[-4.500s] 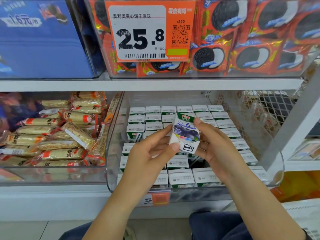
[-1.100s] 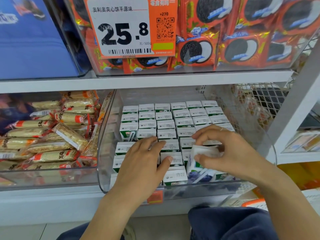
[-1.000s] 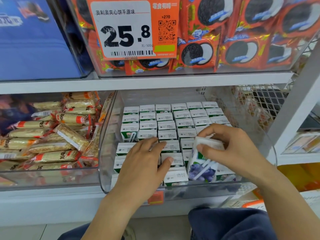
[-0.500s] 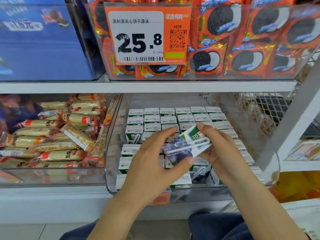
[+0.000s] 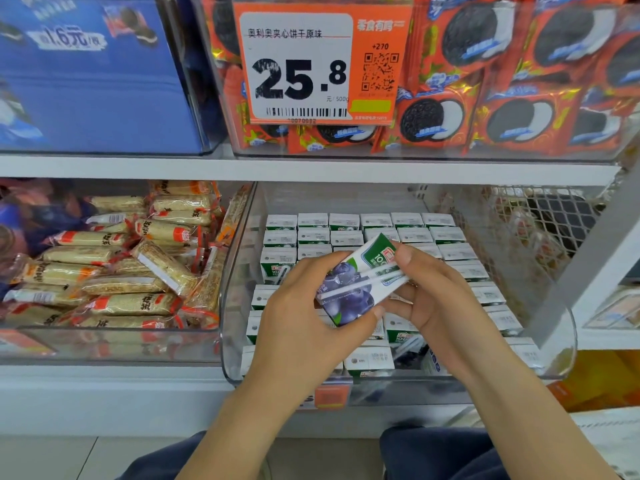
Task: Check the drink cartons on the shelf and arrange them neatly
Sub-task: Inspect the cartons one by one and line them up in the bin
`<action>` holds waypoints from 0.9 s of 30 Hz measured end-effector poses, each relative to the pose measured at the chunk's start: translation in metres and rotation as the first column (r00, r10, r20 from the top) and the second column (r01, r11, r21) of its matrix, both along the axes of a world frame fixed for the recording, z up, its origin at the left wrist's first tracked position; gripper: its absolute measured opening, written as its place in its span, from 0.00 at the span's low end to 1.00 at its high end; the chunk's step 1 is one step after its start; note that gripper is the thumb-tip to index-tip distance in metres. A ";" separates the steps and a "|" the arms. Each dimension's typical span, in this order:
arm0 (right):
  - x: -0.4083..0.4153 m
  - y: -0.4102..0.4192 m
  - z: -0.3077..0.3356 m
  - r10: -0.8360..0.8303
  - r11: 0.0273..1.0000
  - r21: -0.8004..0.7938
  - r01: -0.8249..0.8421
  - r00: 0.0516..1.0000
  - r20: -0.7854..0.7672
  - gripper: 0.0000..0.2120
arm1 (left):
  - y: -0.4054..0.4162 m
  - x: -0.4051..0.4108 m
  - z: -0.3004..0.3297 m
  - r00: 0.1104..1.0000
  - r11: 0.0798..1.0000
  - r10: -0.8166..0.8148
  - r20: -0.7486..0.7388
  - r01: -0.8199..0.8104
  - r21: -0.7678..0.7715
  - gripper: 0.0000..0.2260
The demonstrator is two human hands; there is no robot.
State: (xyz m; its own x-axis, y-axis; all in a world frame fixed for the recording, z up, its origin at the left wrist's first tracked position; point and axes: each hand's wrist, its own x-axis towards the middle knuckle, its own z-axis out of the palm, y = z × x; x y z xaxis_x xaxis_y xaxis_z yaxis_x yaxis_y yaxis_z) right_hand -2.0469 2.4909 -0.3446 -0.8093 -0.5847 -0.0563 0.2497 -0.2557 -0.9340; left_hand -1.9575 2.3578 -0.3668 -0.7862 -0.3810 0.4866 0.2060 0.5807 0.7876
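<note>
both hands (image 5: 304, 317) grip carton (image 5: 360, 285) (tilted) | above bin (image 5: 568, 344); snack bars (image 5: 131, 271) left

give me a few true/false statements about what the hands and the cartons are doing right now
1. Both hands hold one blueberry carton above the clear bin. True.
2. The held carton stands upright. False: it is tilted, its green end up toward the right hand.
3. The left hand rests flat on the cartons in the bin. False: it grips the carton's lower end.
4. A straw lies along the held carton's face. True.
5. The price tag above reads 12.5. False: it reads 25.8.
</note>
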 end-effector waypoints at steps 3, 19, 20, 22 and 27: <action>0.000 0.002 0.001 0.060 0.998 -0.017 -0.060 0.998 -0.027 0.20 | -0.001 0.000 0.001 1.000 0.999 -0.006 0.001 0.006 0.051 0.23; 0.000 0.006 -0.001 0.117 0.991 -0.050 -0.125 0.982 -0.146 0.26 | -0.003 0.003 0.007 0.993 0.968 -0.109 0.046 0.095 0.233 0.22; 0.000 0.005 -0.001 0.100 0.993 -0.044 -0.108 0.983 -0.153 0.26 | -0.002 0.003 0.007 0.990 0.963 -0.130 0.052 0.114 0.243 0.22; 0.000 0.004 -0.002 0.076 0.996 -0.042 -0.083 0.985 -0.156 0.25 | -0.001 0.002 0.008 0.984 0.953 -0.170 0.053 0.151 0.261 0.21; 0.002 0.004 -0.002 0.016 1.000 -0.008 -0.018 0.978 -0.208 0.26 | -0.001 0.002 0.008 0.973 0.948 -0.224 0.061 0.203 0.247 0.20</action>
State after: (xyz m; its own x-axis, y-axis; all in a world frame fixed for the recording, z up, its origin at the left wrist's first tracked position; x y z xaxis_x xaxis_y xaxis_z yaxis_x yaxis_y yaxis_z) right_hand -2.0451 2.4944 -0.3465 -0.7924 -0.5985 0.1181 0.0549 -0.2629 -0.9633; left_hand -1.9560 2.3571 -0.3591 -0.8968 -0.2962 0.3287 0.2293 0.3244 0.9177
